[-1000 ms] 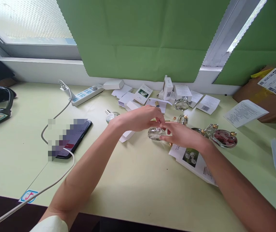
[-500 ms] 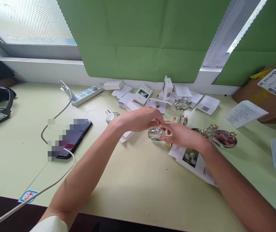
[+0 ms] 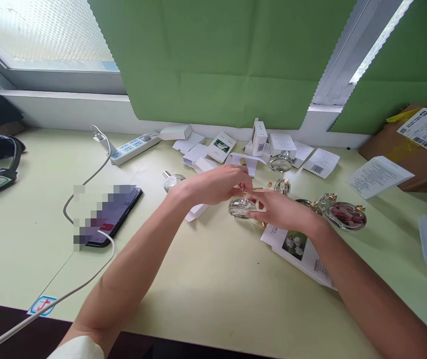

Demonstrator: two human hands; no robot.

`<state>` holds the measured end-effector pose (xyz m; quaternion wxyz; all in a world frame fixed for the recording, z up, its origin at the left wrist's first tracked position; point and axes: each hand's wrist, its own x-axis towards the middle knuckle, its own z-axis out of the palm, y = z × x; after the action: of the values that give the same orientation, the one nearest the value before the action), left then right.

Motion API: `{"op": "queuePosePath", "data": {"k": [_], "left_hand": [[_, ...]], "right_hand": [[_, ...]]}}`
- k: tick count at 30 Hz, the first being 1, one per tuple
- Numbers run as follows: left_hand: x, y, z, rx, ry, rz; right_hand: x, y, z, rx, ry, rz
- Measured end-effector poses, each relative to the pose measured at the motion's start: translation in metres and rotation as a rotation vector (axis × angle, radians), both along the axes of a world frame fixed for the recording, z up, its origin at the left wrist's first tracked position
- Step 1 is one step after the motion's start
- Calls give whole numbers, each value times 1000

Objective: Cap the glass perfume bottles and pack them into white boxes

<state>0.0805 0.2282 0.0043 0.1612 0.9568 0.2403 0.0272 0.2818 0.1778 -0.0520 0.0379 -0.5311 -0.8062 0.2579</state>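
A round clear glass perfume bottle point(image 3: 240, 209) stands on the table in front of me. My right hand point(image 3: 278, 207) grips it from the right, thumb against its side and fingers up by the neck. Over the bottle's top, the fingers of my left hand point(image 3: 230, 182) are pinched together; they cover the neck, and what they hold is too small to make out. A white box with a flower picture point(image 3: 295, 244) lies under my right forearm. Just beyond my right hand is a small glass bottle with a gold neck point(image 3: 282, 186).
More glass bottles point(image 3: 348, 215) lie at the right, one of them reddish. Another bottle point(image 3: 173, 181) is beyond my left forearm. Several white boxes point(image 3: 222, 146) line the back, near a power strip point(image 3: 134, 148). A phone point(image 3: 121, 219) with a cable lies left; a cardboard box point(image 3: 403, 154) is far right.
The fingers of my left hand have shifted very slightly at the bottle's top. My right hand and the bottle stay in place.
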Motion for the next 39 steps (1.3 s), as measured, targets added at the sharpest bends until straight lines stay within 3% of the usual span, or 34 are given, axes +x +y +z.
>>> {"op": "queuePosePath", "data": {"k": [39], "left_hand": [[2,-6,4,12,2,79]], "right_hand": [[-1,-3,1,-11,32,-31]]}}
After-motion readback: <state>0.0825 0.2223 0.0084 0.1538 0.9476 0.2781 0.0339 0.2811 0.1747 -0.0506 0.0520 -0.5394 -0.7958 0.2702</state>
